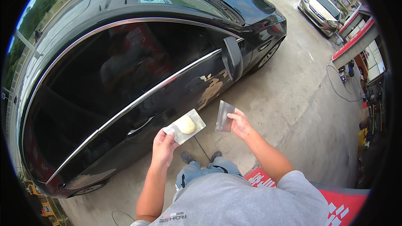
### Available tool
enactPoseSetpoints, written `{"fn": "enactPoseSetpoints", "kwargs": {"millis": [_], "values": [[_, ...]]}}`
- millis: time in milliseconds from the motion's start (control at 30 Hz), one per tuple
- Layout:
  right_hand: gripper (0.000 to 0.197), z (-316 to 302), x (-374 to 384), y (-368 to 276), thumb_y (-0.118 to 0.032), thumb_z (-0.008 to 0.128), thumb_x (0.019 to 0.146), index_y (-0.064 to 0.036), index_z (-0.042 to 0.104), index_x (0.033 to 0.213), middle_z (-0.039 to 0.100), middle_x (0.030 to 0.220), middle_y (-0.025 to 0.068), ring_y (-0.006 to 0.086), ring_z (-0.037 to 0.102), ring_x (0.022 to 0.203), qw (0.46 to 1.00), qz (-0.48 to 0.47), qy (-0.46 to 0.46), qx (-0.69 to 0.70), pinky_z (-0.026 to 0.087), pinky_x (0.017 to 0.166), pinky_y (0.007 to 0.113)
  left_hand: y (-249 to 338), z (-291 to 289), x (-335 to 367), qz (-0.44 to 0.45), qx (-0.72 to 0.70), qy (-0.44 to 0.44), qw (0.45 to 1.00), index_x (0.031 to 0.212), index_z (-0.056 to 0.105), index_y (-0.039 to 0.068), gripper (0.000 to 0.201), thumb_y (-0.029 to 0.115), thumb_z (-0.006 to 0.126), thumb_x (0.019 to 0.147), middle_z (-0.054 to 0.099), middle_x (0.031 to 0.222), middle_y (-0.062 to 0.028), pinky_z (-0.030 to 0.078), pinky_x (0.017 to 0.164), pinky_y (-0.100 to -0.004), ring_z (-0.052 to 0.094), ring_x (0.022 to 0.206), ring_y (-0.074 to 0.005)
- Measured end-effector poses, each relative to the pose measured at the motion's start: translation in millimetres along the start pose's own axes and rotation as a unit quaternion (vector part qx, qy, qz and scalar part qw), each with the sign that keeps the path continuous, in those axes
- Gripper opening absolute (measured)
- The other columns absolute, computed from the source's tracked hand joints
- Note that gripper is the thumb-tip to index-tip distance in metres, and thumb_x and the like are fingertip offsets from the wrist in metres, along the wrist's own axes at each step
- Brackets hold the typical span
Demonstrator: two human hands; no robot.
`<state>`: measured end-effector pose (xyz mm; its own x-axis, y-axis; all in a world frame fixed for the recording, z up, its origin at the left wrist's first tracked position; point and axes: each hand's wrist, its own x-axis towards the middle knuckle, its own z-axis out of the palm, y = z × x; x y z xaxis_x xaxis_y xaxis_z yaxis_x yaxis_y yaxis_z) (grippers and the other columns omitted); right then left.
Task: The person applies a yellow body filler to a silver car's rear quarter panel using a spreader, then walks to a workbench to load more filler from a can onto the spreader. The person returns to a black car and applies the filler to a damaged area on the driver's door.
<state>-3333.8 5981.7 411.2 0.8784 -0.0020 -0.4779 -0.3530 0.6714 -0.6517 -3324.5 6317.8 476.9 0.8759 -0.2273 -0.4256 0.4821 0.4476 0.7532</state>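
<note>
My left hand (164, 145) pinches the corner of a flat, light-grey plate (199, 121) between thumb and fingers. On that plate sits a smooth mound of pale yellow paste (184, 124), which looks like body filler. My right hand (240, 124) grips a thin, dark grey, four-sided spreader (225, 116), thumb on its near face. Plate and spreader are apart, both in the air beside a black car (167, 90). Ahead of the plate, the car's side carries a bare tan patch (211, 92) with a smaller yellowish spot (205, 77) above it.
The car's door mirror (233, 58) juts out beyond the patch, and a door handle (140, 126) lies left of the plate. A red and white panel (347, 203) is at my lower right. Farther off stand a white car (320, 12) and cluttered shop shelving (374, 113).
</note>
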Motion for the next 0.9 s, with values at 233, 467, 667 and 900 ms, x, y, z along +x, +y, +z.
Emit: {"fn": "enactPoseSetpoints", "kwargs": {"millis": [233,467,667,900], "values": [[0.026,35.3,-56.2,-47.9,0.002,0.070,0.085,-0.0041,0.077,0.109,0.075,0.114,0.0106,0.0303,0.070,0.107,0.550,-0.587,-0.163,-0.571,0.058,0.092,0.043,-21.2,72.6,-4.2,0.042,-0.025,0.044,0.998,0.125,0.063,-0.006,0.026,0.002,0.052,0.103,0.073,0.122,-0.0181,0.059,0.102,-0.0443,0.074,0.112,-0.0273],[0.028,43.9,-60.3,-55.0,-0.004,0.072,0.077,-0.0074,0.080,0.103,0.075,0.112,0.0068,0.0303,0.068,0.110,0.562,-0.587,-0.224,-0.538,0.057,0.092,0.043,-36.9,115.7,-13.1,0.050,-0.028,0.075,0.996,0.126,0.064,-0.008,0.028,0.003,0.051,0.105,0.073,0.124,-0.0192,0.060,0.100,-0.0432,0.074,0.111,-0.0282],[0.032,35.9,-59.6,-50.1,-0.004,0.068,0.077,-0.0090,0.080,0.106,0.074,0.113,0.0043,0.0273,0.067,0.111,0.573,-0.599,-0.230,-0.510,0.056,0.091,0.042,-38.0,112.4,-17.3,0.074,-0.003,0.106,0.992,0.125,0.064,-0.008,0.027,0.002,0.051,0.104,0.073,0.122,-0.0210,0.061,0.098,-0.0448,0.074,0.110,-0.0293],[0.032,46.6,-42.7,-27.5,-0.003,0.068,0.078,-0.0086,0.079,0.107,0.074,0.113,0.0058,0.0285,0.067,0.111,0.586,-0.563,-0.253,-0.525,0.056,0.091,0.044,-44.1,97.0,-7.6,0.043,-0.010,0.104,0.994,0.128,0.064,-0.009,0.028,0.003,0.054,0.105,0.073,0.124,-0.0187,0.061,0.098,-0.0428,0.073,0.111,-0.0276]]}}
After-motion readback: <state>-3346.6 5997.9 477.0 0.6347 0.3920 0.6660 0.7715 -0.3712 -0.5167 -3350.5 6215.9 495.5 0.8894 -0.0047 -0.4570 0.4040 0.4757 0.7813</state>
